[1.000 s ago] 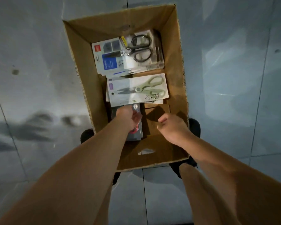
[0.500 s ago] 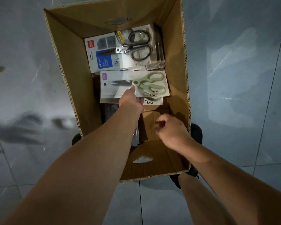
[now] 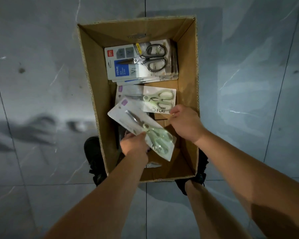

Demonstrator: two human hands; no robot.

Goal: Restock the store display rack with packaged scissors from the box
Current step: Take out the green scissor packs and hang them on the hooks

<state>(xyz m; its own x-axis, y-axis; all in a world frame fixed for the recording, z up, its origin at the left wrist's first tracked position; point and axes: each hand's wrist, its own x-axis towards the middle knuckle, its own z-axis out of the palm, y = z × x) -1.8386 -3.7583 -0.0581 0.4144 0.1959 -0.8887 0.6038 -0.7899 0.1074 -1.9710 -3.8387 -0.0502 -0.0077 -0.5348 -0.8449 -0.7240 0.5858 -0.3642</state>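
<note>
picking step: the left hand [image 3: 134, 145] grips a green scissors pack [image 3: 141, 128] above the box [image 3: 91, 94]; the right hand [image 3: 185, 125] pinches the next pack [image 3: 155, 100] inside the box. i think next is lifting both out.

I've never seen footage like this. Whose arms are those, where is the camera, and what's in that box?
There is no machine here: the camera sits on a person's head and looks down, so you see their own two bare arms. They stand over an open cardboard box on a tiled floor, with their dark shoes beside it. The left hand holds a packaged pair of green-handled scissors, tilted, lifted above the rest. The right hand is touching the corner of a matching pack lying in the box. At the far end lies a stack of grey-handled scissors packs.
</note>
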